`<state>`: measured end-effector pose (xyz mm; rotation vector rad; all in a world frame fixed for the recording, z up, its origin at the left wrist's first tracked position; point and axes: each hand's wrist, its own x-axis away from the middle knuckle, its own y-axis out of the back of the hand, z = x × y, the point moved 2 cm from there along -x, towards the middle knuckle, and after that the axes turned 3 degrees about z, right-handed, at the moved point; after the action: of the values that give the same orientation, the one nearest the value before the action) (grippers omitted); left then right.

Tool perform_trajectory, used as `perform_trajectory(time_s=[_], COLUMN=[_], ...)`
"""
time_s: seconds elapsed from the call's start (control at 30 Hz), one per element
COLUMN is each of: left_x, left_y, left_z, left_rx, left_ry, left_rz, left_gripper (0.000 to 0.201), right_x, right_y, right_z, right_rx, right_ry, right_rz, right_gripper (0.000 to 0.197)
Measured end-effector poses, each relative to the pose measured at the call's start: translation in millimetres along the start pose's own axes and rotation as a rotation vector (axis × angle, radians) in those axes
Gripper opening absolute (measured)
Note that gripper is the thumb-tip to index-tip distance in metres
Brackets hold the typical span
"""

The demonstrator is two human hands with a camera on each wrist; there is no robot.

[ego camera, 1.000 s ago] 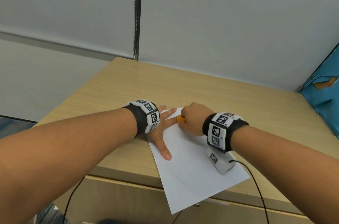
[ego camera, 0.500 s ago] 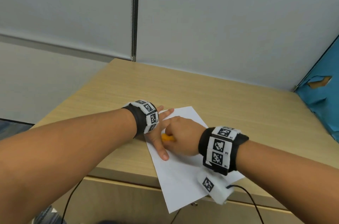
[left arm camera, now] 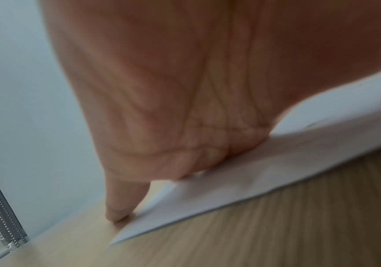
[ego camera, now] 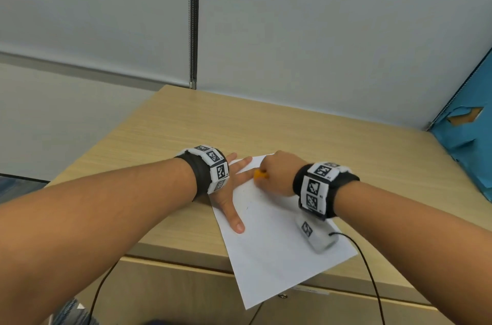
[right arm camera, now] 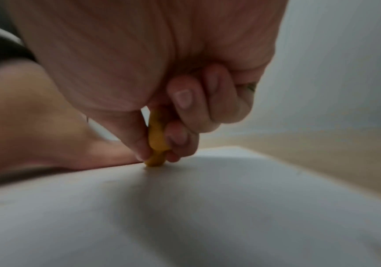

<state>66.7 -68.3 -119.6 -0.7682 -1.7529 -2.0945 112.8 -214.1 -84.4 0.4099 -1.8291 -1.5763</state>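
Pinching yellow piece [right arm camera: 156,139] onto paper [ego camera: 279,258]: right hand [ego camera: 277,174], grip clear only in wrist view; left hand [ego camera: 229,191] flat on it.

An office: pale wooden desk [ego camera: 292,133] below grey roller blinds [ego camera: 106,18] with a bead chain [ego camera: 192,18].

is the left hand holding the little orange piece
No, the right hand pinches the orange piece against the paper, while the left hand lies flat on it.
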Motion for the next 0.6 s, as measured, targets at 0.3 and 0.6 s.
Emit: perform_trajectory(time_s=[0.3,0.6], left_x=[-2,-3], left_y=[-1,-1], left_z=[3,3], left_rx=[-0.022,-0.009], left_ry=[-0.008,-0.01], left_rz=[0.004,0.008], left_gripper=[0.152,0.155], right_x=[23,39], right_y=[-11,-17], right_z=[24,34], right_rx=[-0.08,-0.067], right_ry=[0.18,0.284], right_rz=[0.07,0.098], right_gripper=[0.031,0.035])
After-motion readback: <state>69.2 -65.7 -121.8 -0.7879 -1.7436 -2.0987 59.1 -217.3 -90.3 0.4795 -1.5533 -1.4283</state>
